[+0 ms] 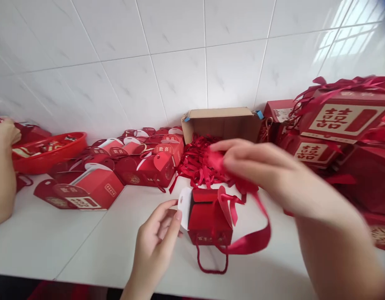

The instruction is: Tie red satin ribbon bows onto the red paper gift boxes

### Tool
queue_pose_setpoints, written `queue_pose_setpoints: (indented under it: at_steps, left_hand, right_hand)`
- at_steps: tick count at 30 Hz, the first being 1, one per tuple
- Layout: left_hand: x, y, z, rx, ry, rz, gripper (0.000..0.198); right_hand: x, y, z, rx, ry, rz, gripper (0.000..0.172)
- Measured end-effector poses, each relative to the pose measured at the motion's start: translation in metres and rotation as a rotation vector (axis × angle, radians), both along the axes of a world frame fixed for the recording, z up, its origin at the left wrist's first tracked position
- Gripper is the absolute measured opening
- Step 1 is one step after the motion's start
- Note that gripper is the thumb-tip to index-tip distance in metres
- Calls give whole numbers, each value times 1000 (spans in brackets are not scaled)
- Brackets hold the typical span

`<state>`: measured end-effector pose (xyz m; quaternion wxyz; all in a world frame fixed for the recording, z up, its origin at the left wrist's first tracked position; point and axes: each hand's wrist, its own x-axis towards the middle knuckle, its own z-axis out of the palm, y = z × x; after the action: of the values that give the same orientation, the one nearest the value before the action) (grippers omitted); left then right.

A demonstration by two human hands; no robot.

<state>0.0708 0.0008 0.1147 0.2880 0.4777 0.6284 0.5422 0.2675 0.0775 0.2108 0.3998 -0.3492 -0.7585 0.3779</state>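
A small red gift box (207,218) stands on the table in front of me, its top flaps raised and a dark red cord handle (212,273) hanging over the near side. At its left end, the thumb and fingers of my left hand (159,231) are closed on the white inner face of a flap. Above and to the right, my right hand (255,160), blurred by motion, pinches a red ribbon (256,243). The ribbon loops down from the fingers to the near side of the box and passes through a flap on its right.
Behind lies a pile of red ribbons (197,164) spilling from a cardboard box (223,112). Several open red boxes (145,171) stand to the left, beside a red basin (82,143). Finished-looking boxes (342,114) are stacked right. Another person's arm (3,179) is at far left.
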Motion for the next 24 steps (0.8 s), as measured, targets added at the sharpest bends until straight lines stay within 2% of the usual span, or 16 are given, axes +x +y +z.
queue_pose_setpoints:
  at_steps: [4,6,9,12,20,24]
  left_hand:
    - [-3,0,-5,-9,-70,10,45]
    - [-3,0,-6,-10,-92,2,50]
    - [-2,-2,-5,-14,-103,-13,53]
    - [-2,-3,-5,-16,-88,-27,53]
    - [-2,-2,-6,14,-48,-87,47]
    - [-3,-1,-6,42,-57,-102,43]
  right_hand:
    - [-30,13,-24,-79,-372,199,24]
    - [-39,17,-31,-81,-445,253,27]
    - [-44,18,-37,-100,-521,253,30]
    - [-46,17,-40,-121,-550,232,29]
    - [-52,18,-49,0,-511,256,26]
    - [-52,19,-49,-23,-478,264,26]
